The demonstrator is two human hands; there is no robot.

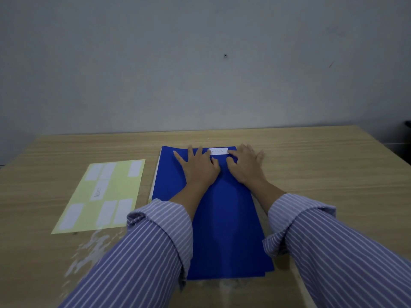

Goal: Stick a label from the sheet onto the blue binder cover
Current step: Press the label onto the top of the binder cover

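Observation:
A blue binder lies flat on the wooden table, its long side running away from me. A white label with faint writing lies on the cover near its far edge. My left hand rests flat on the cover, fingers spread, its fingertips at the label's left end. My right hand is also flat on the cover, its fingertips touching the label's right end. Neither hand holds anything. To the left of the binder lies a pale yellow label sheet with several white labels on it.
The wooden table ends at a grey wall behind. A dark object stands beyond the table's far right corner. My striped sleeves cover the near part of the table.

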